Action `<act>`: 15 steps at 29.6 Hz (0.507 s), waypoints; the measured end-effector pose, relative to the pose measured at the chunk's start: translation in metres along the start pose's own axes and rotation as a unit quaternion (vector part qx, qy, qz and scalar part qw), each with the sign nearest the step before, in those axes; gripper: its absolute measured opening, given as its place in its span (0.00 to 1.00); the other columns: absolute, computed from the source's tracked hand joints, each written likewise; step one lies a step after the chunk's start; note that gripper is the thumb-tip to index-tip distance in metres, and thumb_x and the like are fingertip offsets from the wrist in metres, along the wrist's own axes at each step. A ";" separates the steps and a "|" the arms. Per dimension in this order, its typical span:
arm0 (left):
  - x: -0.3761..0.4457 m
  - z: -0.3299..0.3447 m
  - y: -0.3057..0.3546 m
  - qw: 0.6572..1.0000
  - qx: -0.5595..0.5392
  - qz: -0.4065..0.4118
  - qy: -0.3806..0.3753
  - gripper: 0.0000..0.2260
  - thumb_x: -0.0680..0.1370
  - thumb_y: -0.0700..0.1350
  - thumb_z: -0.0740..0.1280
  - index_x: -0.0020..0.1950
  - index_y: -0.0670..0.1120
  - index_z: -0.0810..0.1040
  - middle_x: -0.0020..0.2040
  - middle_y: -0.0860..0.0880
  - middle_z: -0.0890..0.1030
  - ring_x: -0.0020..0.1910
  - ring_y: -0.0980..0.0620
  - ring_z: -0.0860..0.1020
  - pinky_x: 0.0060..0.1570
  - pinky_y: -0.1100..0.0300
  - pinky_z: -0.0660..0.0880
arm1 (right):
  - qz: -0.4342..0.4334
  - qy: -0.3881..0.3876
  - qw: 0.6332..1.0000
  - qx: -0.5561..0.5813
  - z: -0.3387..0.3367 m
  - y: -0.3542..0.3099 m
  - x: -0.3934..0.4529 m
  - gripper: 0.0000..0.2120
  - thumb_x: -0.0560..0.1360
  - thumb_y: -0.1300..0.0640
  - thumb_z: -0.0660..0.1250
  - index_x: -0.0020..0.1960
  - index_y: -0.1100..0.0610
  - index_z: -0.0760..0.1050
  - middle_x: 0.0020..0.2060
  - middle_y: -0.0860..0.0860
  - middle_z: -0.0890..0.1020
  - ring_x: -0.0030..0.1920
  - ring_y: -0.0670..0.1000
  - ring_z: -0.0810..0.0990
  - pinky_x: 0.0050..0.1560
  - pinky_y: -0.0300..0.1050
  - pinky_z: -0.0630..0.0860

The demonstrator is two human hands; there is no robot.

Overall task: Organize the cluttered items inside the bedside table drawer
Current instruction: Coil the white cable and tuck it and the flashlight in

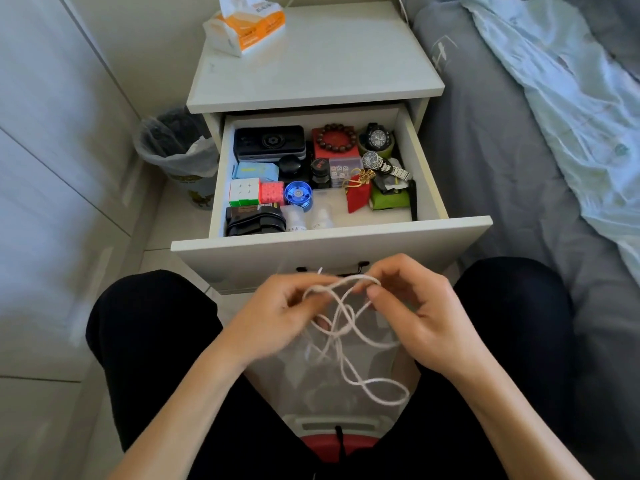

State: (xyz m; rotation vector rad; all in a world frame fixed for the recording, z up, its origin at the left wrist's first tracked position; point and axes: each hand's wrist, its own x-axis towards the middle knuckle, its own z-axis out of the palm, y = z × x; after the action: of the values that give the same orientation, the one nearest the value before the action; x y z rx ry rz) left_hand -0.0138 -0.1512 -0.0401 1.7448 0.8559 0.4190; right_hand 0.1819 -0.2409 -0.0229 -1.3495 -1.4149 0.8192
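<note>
A tangled white cord [346,327] hangs in loops between my hands, in front of the open drawer [329,244]. My left hand [277,317] pinches one end of the loops and my right hand [415,306] pinches the other, both over my lap. Inside the drawer lie a black box [268,142], a bead bracelet [336,137] on a red box, two watches [379,137], puzzle cubes [244,191], a blue yo-yo [298,194], a red pouch [358,195] and a black case [254,220].
The bedside table top [329,64] carries an orange tissue pack [249,26]. A lined bin [176,147] stands left of the table. The bed with a grey sheet [502,168] runs along the right. A clear plastic container [332,393] sits between my knees.
</note>
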 end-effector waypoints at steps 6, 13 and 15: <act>0.012 0.005 -0.011 0.985 0.169 -0.010 0.025 0.16 0.83 0.50 0.63 0.37 0.49 0.80 0.31 0.51 0.81 0.32 0.56 0.78 0.38 0.63 0.71 | 0.111 -0.088 0.988 0.054 -0.010 0.001 0.003 0.06 0.70 0.62 0.67 0.37 0.54 0.72 0.26 0.50 0.71 0.28 0.48 0.66 0.29 0.44 0.63; 0.007 -0.001 -0.029 0.941 0.326 -0.043 0.084 0.07 0.79 0.52 0.68 0.47 0.53 0.85 0.58 0.51 0.74 0.60 0.51 0.69 0.55 0.54 0.72 | 0.057 -0.083 0.991 -0.089 -0.038 0.004 0.005 0.08 0.78 0.50 0.68 0.41 0.45 0.82 0.33 0.48 0.83 0.34 0.51 0.81 0.39 0.50 0.78; 0.006 -0.003 -0.026 0.942 0.319 -0.027 0.097 0.09 0.81 0.51 0.66 0.45 0.52 0.83 0.63 0.50 0.73 0.65 0.49 0.67 0.60 0.52 0.70 | 0.097 -0.008 0.990 0.101 -0.039 0.006 0.011 0.12 0.80 0.53 0.63 0.39 0.50 0.79 0.32 0.52 0.80 0.34 0.55 0.80 0.42 0.50 0.77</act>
State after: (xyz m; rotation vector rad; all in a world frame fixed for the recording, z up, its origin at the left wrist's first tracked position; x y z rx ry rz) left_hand -0.0203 -0.1408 -0.0641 2.2900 1.2780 0.2927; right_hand 0.2215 -0.2356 -0.0150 -1.3387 -1.1898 1.0726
